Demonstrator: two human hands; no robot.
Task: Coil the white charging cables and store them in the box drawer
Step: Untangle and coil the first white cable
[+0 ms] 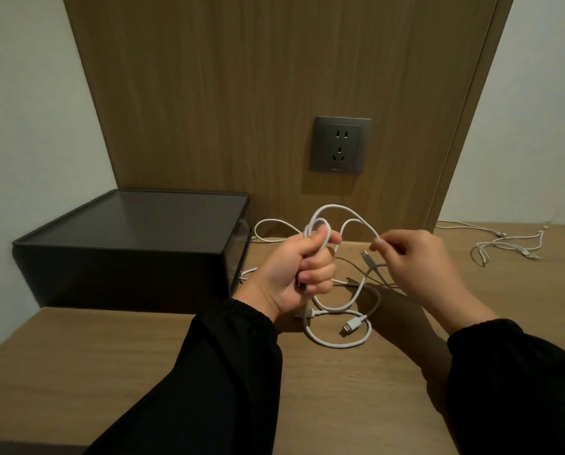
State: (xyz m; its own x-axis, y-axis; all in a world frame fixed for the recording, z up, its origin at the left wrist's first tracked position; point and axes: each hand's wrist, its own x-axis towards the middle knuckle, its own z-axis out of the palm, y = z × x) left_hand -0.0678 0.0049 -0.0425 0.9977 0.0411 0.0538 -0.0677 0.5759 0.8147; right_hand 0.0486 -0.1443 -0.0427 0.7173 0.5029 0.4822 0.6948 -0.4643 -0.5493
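Head view: coiling of the first white cable (333,206) is under way and, by my judgement, roughly half done. The left hand (294,270) has its grip closed round a few gathered loops that stand up out of the fist at 12 o'clock. The right hand (412,267), at 3 o'clock of the left, holds the next stretch of the same cable in a narrow thumb-and-finger pinch. A loose tail of white cord hangs from the left fist to the bench (143,372) at 6 o'clock, ending in a plug (350,327) inside a slack ring, so more turns are probably needed.

A second cable (504,246) lies uncoiled and untouched on the bench at 2 o'clock, well apart from both hands. The dark box (120,224) sits at 9 o'clock; its drawer front (240,251) faces 3 o'clock and looks pushed in, though the angle makes that hard to tell. Nothing appears stored yet.
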